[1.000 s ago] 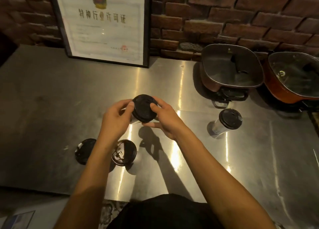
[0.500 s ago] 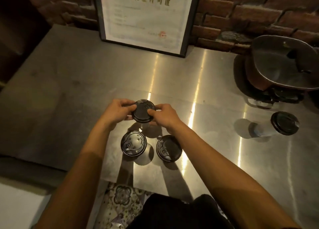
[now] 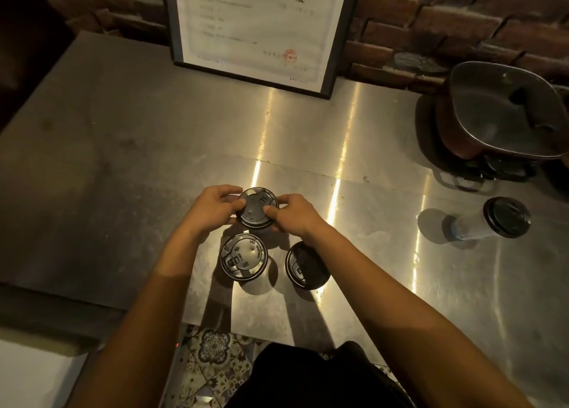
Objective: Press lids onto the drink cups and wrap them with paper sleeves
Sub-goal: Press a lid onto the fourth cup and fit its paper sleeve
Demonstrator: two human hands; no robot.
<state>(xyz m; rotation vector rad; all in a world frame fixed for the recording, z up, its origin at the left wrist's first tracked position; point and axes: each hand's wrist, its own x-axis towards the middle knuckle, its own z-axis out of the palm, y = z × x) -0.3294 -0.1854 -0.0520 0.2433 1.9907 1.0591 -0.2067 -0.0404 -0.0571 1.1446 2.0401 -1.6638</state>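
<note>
A person standing at a stainless-steel counter (image 3: 123, 167) is pressing a black plastic lid (image 3: 258, 208) down with both hands, seen from a head-worn camera looking down over the forearms. The left hand (image 3: 212, 210) is curling around the lid's left edge, its thumb lying on the top surface, while the right hand (image 3: 292, 215) is closing on the right edge with its thumb also on top; both hands are gripping the lid from opposite sides. Whatever sits under the lid is hidden by the hands, so it cannot be told whether a cup is beneath it. Just in front of the hands, nearer the person, two more lidded cups are standing side by side: one (image 3: 244, 257) with raised lettering on its lid, directly below the left hand, and a darker one (image 3: 304, 266) to its right, partly covered by the right forearm. Well apart on the right, a clear cup with a black lid (image 3: 489, 220) is standing alone and casting a round shadow. Behind it, a dark square-cornered pan with a glass cover (image 3: 505, 115) is resting against the brick wall (image 3: 446, 22), and a framed certificate (image 3: 255, 29) is leaning on the same wall at the back of the counter. Patterned floor tiles (image 3: 212, 355) are showing below the counter's near edge.
</note>
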